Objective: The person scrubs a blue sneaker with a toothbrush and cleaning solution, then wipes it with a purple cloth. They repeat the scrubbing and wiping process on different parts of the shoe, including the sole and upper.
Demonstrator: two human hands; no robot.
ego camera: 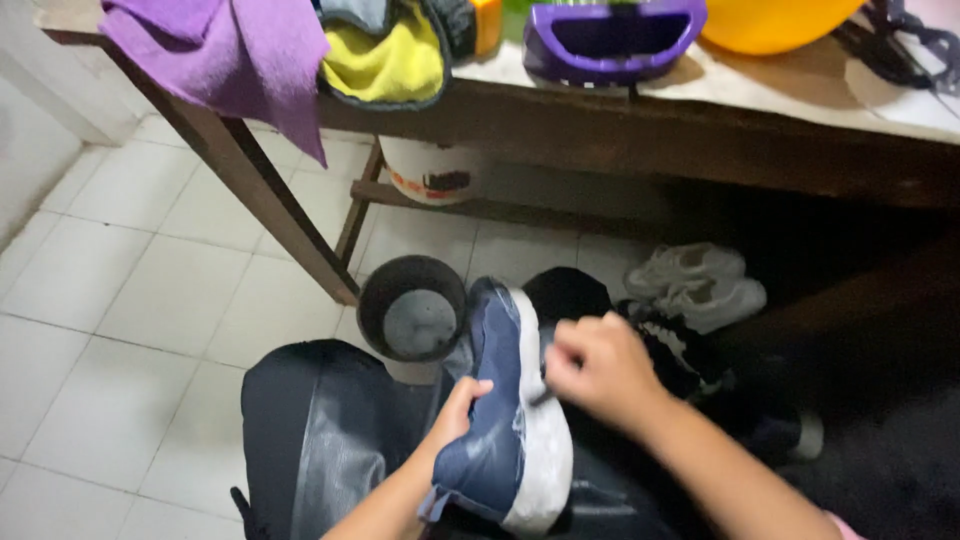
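While the head camera looks down, a dark blue shoe (500, 420) with a white sole sits at the lower centre of the frame, tilted on its side over a dark apron (320, 430) on the lap. The left hand (455, 410) clasps the shoe's upper from the left, fingers curled onto it. The right hand (600, 370) is closed in a fist just right of the sole, pinching something small and dark that is too blurred to tell. Just above the shoe stands a dark round bucket (412, 305) on the tiled floor. A pair of white sneakers (700, 285) lies right of centre under the wooden table (640, 130), and a purple cloth (230, 55) hangs at the upper left.
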